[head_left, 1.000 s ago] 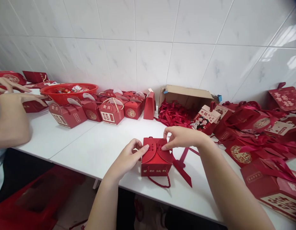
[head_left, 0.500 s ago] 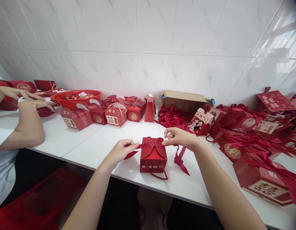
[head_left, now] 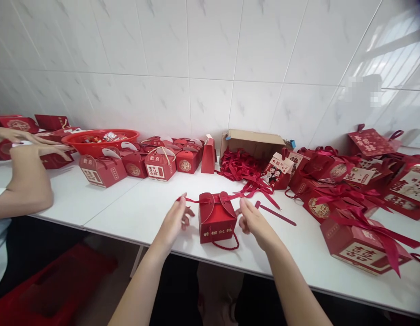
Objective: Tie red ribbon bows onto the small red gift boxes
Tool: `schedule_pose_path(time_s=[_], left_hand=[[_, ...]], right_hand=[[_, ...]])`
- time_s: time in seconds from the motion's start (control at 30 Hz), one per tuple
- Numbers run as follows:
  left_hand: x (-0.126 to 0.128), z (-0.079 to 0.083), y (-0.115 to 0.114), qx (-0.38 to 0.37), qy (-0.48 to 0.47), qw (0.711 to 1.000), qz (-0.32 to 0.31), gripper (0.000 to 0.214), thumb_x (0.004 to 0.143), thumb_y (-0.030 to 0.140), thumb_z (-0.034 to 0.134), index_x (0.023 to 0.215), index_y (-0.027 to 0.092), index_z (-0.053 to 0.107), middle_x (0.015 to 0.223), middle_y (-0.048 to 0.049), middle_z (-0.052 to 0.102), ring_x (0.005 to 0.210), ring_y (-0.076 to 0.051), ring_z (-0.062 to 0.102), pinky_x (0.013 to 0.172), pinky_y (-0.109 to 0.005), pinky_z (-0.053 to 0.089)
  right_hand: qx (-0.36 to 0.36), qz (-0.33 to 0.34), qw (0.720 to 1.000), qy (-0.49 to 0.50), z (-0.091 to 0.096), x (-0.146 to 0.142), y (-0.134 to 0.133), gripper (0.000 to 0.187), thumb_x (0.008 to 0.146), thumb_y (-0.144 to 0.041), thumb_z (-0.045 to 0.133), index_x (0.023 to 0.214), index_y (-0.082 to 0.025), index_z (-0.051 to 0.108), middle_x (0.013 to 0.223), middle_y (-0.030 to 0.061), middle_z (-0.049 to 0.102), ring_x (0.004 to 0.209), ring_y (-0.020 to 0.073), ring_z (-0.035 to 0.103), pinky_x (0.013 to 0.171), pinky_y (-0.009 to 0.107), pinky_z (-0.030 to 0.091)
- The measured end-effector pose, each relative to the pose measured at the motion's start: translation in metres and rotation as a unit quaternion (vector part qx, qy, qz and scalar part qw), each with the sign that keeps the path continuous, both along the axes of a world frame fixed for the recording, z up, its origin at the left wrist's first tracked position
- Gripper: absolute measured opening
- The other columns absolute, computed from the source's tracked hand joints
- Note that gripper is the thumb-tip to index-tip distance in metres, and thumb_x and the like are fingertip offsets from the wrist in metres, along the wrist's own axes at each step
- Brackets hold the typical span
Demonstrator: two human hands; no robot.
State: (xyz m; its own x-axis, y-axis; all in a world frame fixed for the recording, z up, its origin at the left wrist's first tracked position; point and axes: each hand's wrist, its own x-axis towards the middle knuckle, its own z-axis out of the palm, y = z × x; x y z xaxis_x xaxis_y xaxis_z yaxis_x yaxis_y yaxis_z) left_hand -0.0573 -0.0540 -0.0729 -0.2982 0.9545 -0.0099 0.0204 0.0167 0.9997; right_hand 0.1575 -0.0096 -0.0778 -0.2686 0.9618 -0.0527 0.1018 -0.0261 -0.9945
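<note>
A red gift box point(head_left: 217, 219) with gold lettering and a twisted cord handle stands upright near the table's front edge. Through its top flaps runs a red ribbon point(head_left: 235, 196), stretched out to both sides. On the left, my left hand point(head_left: 176, 219) pinches one end between thumb and finger, its other fingers curled. My right hand point(head_left: 252, 219) is closed on the other side of the ribbon, close beside the box. Neither hand touches the box walls. A narrow dark-red strip point(head_left: 276, 213) lies on the table right of my right hand.
At the back, a cardboard box point(head_left: 253, 137) spills red ribbons. Ribboned gift boxes point(head_left: 366, 244) crowd the right; more boxes point(head_left: 161, 165) stand back left beside a red basin point(head_left: 101, 145) of wrapped sweets. A co-worker's arm point(head_left: 29, 176) rests at far left.
Both hands have moved off the box top and outward, drawing the ribbon out to either side. The view has shifted slightly to the right.
</note>
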Motion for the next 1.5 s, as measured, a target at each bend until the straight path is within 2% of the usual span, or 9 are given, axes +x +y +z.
schedule_pose_path(time_s=[0.07, 0.17, 0.37, 0.5, 0.6, 0.7, 0.83, 1.1, 1.5], left_hand=[[-0.006, 0.005, 0.011, 0.047, -0.134, 0.989, 0.028, 0.045, 0.079, 0.055, 0.053, 0.109, 0.021, 0.055, 0.079, -0.0007, 0.061, 0.061, -0.013, 0.054, 0.057, -0.024, 0.041], [-0.018, 0.017, 0.018, 0.079, -0.239, 0.966, 0.055, 0.030, 0.079, 0.040, 0.056, 0.100, 0.019, 0.063, 0.079, -0.0007, 0.062, 0.064, -0.011, 0.057, 0.060, -0.023, 0.044], [-0.029, 0.049, 0.018, 0.167, -0.199, 0.963, 0.078, 0.026, 0.073, 0.037, 0.064, 0.087, 0.016, 0.068, 0.087, -0.0036, 0.068, 0.069, -0.011, 0.058, 0.058, -0.021, 0.044], [-0.028, 0.072, 0.022, 0.253, -0.100, 0.957, 0.097, 0.030, 0.077, 0.043, 0.060, 0.081, 0.015, 0.070, 0.086, -0.0082, 0.069, 0.079, -0.017, 0.062, 0.056, -0.022, 0.043], [-0.024, 0.091, 0.026, 0.276, -0.037, 0.960, 0.038, 0.038, 0.083, 0.047, 0.052, 0.079, 0.015, 0.071, 0.083, -0.0101, 0.070, 0.079, -0.018, 0.063, 0.056, -0.024, 0.044], [-0.014, 0.109, 0.029, 0.291, 0.017, 0.957, -0.011, 0.030, 0.081, 0.043, 0.059, 0.082, 0.016, 0.072, 0.083, -0.0079, 0.070, 0.080, -0.018, 0.064, 0.066, -0.027, 0.048], [0.000, 0.124, 0.034, 0.326, 0.059, 0.943, -0.013, 0.022, 0.075, 0.035, 0.068, 0.084, 0.016, 0.073, 0.087, -0.0054, 0.072, 0.084, -0.017, 0.065, 0.078, -0.027, 0.049], [0.011, 0.135, 0.041, 0.345, 0.050, 0.935, -0.060, 0.026, 0.079, 0.040, 0.064, 0.084, 0.016, 0.073, 0.083, -0.0055, 0.072, 0.080, -0.017, 0.066, 0.076, -0.028, 0.050], [0.018, 0.136, 0.040, 0.332, 0.017, 0.942, -0.040, 0.024, 0.073, 0.038, 0.070, 0.087, 0.018, 0.070, 0.086, -0.0034, 0.071, 0.081, -0.015, 0.065, 0.072, -0.025, 0.050]], right_hand=[[0.017, -0.100, 0.988, 0.118, -0.006, -0.006, 0.008, 0.038, 0.080, -0.061, 0.048, 0.090, -0.025, 0.051, 0.088, 0.0017, 0.058, 0.058, 0.0126, 0.052, 0.048, 0.026, 0.040], [0.052, -0.167, 0.958, 0.228, -0.005, -0.005, 0.020, 0.034, 0.076, -0.058, 0.055, 0.084, -0.025, 0.054, 0.081, 0.0014, 0.059, 0.067, 0.0155, 0.058, 0.055, 0.028, 0.047], [0.115, -0.234, 0.905, 0.336, 0.030, 0.009, 0.036, 0.031, 0.058, -0.039, 0.077, 0.076, -0.022, 0.058, 0.072, -0.0017, 0.061, 0.067, 0.0144, 0.060, 0.058, 0.028, 0.049], [0.176, -0.220, 0.916, 0.287, 0.060, 0.011, 0.039, 0.025, 0.062, -0.036, 0.075, 0.077, -0.022, 0.060, 0.075, -0.0017, 0.061, 0.068, 0.0134, 0.059, 0.061, 0.027, 0.050], [0.205, -0.183, 0.930, 0.243, 0.078, 0.010, 0.042, 0.025, 0.066, -0.041, 0.072, 0.074, -0.022, 0.058, 0.067, -0.0043, 0.056, 0.060, 0.0104, 0.055, 0.058, 0.025, 0.048], [0.219, -0.155, 0.932, 0.244, 0.092, 0.007, 0.045, 0.027, 0.063, -0.038, 0.075, 0.079, -0.022, 0.060, 0.069, -0.0053, 0.057, 0.059, 0.0080, 0.054, 0.057, 0.022, 0.047], [0.223, -0.120, 0.940, 0.231, 0.108, 0.004, 0.048, 0.023, 0.066, -0.038, 0.072, 0.076, -0.020, 0.061, 0.068, -0.0047, 0.058, 0.060, 0.0078, 0.054, 0.057, 0.021, 0.046], [0.270, -0.089, 0.935, 0.213, 0.128, 0.003, 0.047, 0.023, 0.070, -0.043, 0.070, 0.077, -0.022, 0.062, 0.067, -0.0048, 0.057, 0.060, 0.0069, 0.054, 0.055, 0.019, 0.044], [0.254, -0.065, 0.932, 0.250, 0.138, 0.005, 0.042, 0.016, 0.070, -0.036, 0.071, 0.076, -0.022, 0.066, 0.074, -0.0022, 0.065, 0.070, 0.0100, 0.062, 0.059, 0.020, 0.046]])
